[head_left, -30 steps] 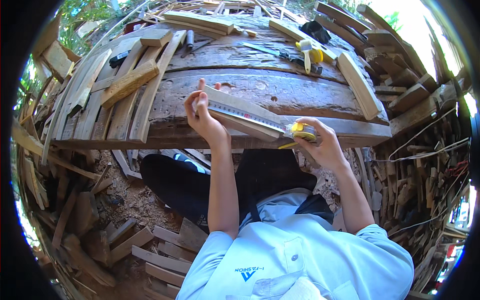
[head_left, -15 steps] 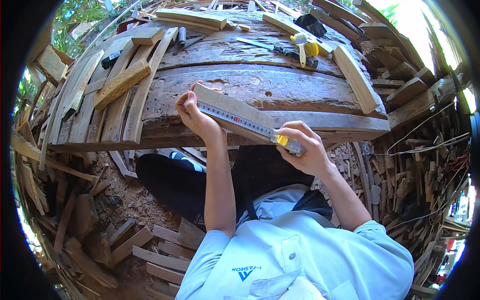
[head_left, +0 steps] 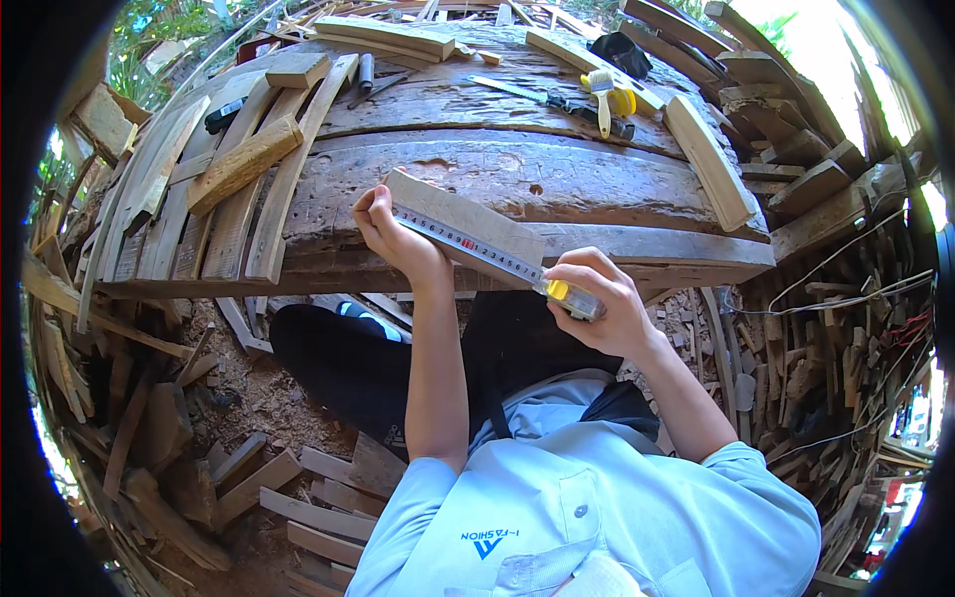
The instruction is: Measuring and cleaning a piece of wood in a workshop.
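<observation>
My left hand (head_left: 403, 244) is closed round the left end of a short wooden block (head_left: 468, 214), its thumb pressing at the corner where the tape begins. Along the block's near side runs the pulled-out blade of a tape measure (head_left: 569, 295). Its clear and yellow case sits in my right hand (head_left: 607, 298), fingers wrapped over it, at the block's right end. Both hands are above the near edge of a rough timber workbench (head_left: 358, 179). The tape's hook end is hidden by my left hand.
A handsaw (head_left: 512, 90), a paintbrush (head_left: 602, 99) and a yellow roll (head_left: 623, 100) lie at the back right of the bench. Planks (head_left: 298, 169) and a thick offcut (head_left: 244, 166) cover its left side. A wood strip (head_left: 708, 164) lies at right. Scrap wood piles (head_left: 796, 358) surround me.
Both hands keep their hold on the block and tape measure. The right hand and case have shifted very slightly downward; the tape still lies along the block.
</observation>
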Available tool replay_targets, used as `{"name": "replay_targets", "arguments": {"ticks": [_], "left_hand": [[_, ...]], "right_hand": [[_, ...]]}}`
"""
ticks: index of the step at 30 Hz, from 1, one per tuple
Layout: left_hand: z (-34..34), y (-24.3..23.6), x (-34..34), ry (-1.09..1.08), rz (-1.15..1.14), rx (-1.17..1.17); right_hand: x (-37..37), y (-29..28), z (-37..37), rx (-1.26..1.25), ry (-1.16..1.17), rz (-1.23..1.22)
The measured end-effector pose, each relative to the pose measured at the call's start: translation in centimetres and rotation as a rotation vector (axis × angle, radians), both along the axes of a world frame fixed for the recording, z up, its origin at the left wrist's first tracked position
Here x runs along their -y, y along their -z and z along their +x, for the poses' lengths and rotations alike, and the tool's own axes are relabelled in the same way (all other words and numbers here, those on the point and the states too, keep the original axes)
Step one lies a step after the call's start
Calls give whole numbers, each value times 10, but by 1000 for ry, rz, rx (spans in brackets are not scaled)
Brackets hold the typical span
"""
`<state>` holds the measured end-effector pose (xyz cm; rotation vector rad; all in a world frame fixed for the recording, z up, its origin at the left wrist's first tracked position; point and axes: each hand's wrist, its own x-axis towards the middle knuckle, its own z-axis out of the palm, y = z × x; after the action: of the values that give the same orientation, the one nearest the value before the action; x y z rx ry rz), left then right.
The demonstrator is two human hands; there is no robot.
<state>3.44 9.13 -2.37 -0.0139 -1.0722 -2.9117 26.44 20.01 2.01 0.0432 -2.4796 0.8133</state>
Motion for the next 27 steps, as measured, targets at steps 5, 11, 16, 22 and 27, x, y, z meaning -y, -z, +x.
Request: {"name": "replay_targets", "arguments": {"ticks": [5, 11, 16, 22, 27], "left_hand": [[1, -1, 0, 10, 56, 10], [-1, 1, 1, 13, 52, 7], [-6, 10, -1, -16, 40, -38], [14, -36, 5, -150, -63, -403], [7, -68, 5, -137, -318, -1041]], "right_hand": [[2, -3, -1, 1, 12, -17], [3, -4, -1, 1, -2, -42], [1, -8, 1, 14, -18, -73], [-13, -8, 8, 84, 53, -161], [-37, -30, 12, -157, 156, -377]]}}
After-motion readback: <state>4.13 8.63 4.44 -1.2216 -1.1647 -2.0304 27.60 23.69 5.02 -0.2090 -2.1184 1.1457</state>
